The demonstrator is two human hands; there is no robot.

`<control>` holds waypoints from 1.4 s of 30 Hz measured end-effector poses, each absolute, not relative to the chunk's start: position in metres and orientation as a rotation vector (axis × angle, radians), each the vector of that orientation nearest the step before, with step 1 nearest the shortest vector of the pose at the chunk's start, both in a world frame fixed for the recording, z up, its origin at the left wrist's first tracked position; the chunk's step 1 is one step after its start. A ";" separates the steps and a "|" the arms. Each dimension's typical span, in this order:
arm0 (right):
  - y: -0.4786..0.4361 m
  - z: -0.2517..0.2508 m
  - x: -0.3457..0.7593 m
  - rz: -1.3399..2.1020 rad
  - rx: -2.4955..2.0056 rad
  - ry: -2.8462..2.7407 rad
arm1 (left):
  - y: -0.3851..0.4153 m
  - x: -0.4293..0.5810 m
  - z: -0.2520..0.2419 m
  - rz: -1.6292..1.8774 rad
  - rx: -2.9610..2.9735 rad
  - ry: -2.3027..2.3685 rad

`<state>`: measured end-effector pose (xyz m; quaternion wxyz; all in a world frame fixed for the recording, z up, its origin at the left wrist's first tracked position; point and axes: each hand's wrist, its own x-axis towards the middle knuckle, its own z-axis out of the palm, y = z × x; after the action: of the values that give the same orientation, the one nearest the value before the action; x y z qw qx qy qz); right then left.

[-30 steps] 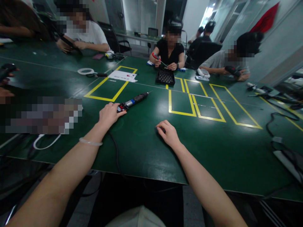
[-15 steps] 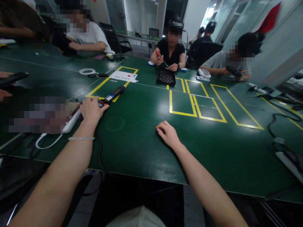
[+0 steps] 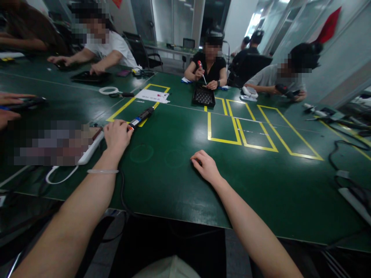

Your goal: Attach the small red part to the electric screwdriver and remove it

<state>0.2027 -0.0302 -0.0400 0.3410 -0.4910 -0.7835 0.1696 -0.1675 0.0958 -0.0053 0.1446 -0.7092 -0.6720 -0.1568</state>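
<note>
My left hand [image 3: 116,135] rests on the rear end of a black electric screwdriver [image 3: 141,116] that lies on the green table [image 3: 179,181], its tip pointing away across a yellow tape line. The fingers curl over the tool's handle. A black cord [image 3: 123,193] runs from there back along my forearm and over the table edge. My right hand [image 3: 205,165] sits on the table at the centre with its fingers curled in a pinch; what they hold is too small to make out.
A white power strip [image 3: 88,152] lies left of my left hand. Yellow tape rectangles [image 3: 245,129] mark the tabletop. A black tray [image 3: 203,96] and a paper sheet [image 3: 153,95] lie further off. Several people work around the table. Cables [image 3: 344,162] lie at right.
My left hand has dragged the screwdriver from the table's centre leftward to the power strip. In the last half second it barely moved. My right hand stayed in place.
</note>
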 end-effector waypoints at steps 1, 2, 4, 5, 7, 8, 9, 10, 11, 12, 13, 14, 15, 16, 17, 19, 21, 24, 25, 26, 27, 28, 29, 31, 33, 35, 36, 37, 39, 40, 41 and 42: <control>-0.030 -0.040 0.202 0.442 -1.280 -2.037 | 0.095 -0.165 -0.003 -0.485 -2.050 -1.934; -0.031 -0.040 0.202 0.444 -1.281 -2.034 | 0.095 -0.162 0.000 -0.536 -2.058 -1.941; -0.031 -0.039 0.201 0.458 -1.281 -2.022 | 0.093 -0.150 0.007 -0.717 -2.111 -2.003; -0.030 -0.039 0.201 0.474 -1.276 -2.012 | 0.091 -0.140 0.010 -0.841 -2.191 -2.044; -0.029 -0.040 0.200 0.530 -1.253 -1.977 | 0.084 -0.117 0.017 -1.118 -2.487 -2.100; -0.029 -0.040 0.199 0.582 -1.235 -1.946 | 0.078 -0.103 0.020 -1.224 -2.713 -2.080; -0.028 -0.040 0.199 0.657 -1.213 -1.896 | 0.072 -0.090 0.023 -1.289 -2.940 -2.015; -0.028 -0.040 0.198 0.758 -1.185 -1.828 | 0.064 -0.077 0.025 -1.306 -3.128 -1.947; -0.028 -0.039 0.197 0.884 -1.149 -1.743 | 0.056 -0.064 0.027 -1.276 -3.302 -1.867; -0.028 -0.038 0.195 1.014 -1.107 -1.652 | 0.047 -0.054 0.028 -1.241 -3.448 -1.790; -0.029 -0.037 0.193 1.149 -1.056 -1.561 | 0.040 -0.044 0.029 -1.170 -3.587 -1.719; -0.031 -0.036 0.191 1.256 -1.007 -1.505 | 0.033 -0.037 0.029 -1.080 -3.703 -1.653; -0.032 -0.035 0.189 1.329 -0.967 -1.461 | 0.027 -0.031 0.029 -0.996 -3.795 -1.601; -0.034 -0.034 0.186 1.390 -0.937 -1.436 | 0.022 -0.027 0.027 -0.922 -3.867 -1.560; -0.035 -0.033 0.183 1.432 -0.915 -1.415 | 0.019 -0.024 0.025 -0.870 -3.918 -1.532; -0.037 -0.032 0.178 1.477 -0.879 -1.374 | 0.016 -0.022 0.019 -0.847 -3.973 -1.511; -0.037 -0.033 0.175 1.484 -0.865 -1.371 | 0.017 -0.021 0.013 -0.906 -3.965 -1.551; -0.036 -0.035 0.175 1.394 -0.895 -1.357 | 0.022 -0.022 0.007 -1.021 -3.881 -1.655; -0.035 -0.036 0.176 1.353 -0.912 -1.366 | 0.023 -0.022 0.007 -1.017 -3.869 -1.663; -0.034 -0.037 0.177 1.313 -0.930 -1.384 | 0.023 -0.022 0.007 -0.998 -3.864 -1.649; -0.034 -0.038 0.177 1.272 -0.947 -1.406 | 0.023 -0.022 0.007 -0.973 -3.856 -1.618; -0.033 -0.039 0.178 1.236 -0.962 -1.429 | 0.022 -0.022 0.008 -0.960 -3.835 -1.583; -0.033 -0.040 0.178 1.210 -0.971 -1.445 | 0.021 -0.023 0.008 -0.963 -3.801 -1.553; -0.032 -0.041 0.179 1.194 -0.974 -1.441 | 0.019 -0.024 0.008 -1.005 -3.721 -1.488; -0.031 -0.041 0.180 1.217 -0.985 -1.412 | 0.017 -0.024 0.008 -1.015 -3.675 -1.413; -0.029 -0.041 0.181 1.242 -1.014 -1.399 | 0.017 -0.024 0.007 -0.967 -3.666 -1.324; -0.029 -0.041 0.182 1.248 -1.028 -1.399 | 0.018 -0.024 0.008 -0.927 -3.664 -1.284; -0.029 -0.041 0.182 1.249 -1.037 -1.398 | 0.021 -0.026 0.008 -0.891 -3.653 -1.258; -0.028 -0.041 0.184 1.245 -1.039 -1.380 | 0.030 -0.033 0.010 -0.878 -3.543 -1.272; -0.027 -0.041 0.184 1.243 -1.039 -1.365 | 0.037 -0.040 0.011 -0.902 -3.421 -1.324; -0.027 -0.041 0.185 1.242 -1.039 -1.352 | 0.045 -0.050 0.012 -0.932 -3.261 -1.397; -0.027 -0.041 0.186 1.243 -1.038 -1.341 | 0.054 -0.062 0.012 -0.949 -3.062 -1.487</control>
<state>0.1858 -0.0268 -0.0407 0.4965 -0.4286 -0.5536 0.5131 -0.0617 0.0538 0.0123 -0.1946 -0.8500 -0.4128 -0.2633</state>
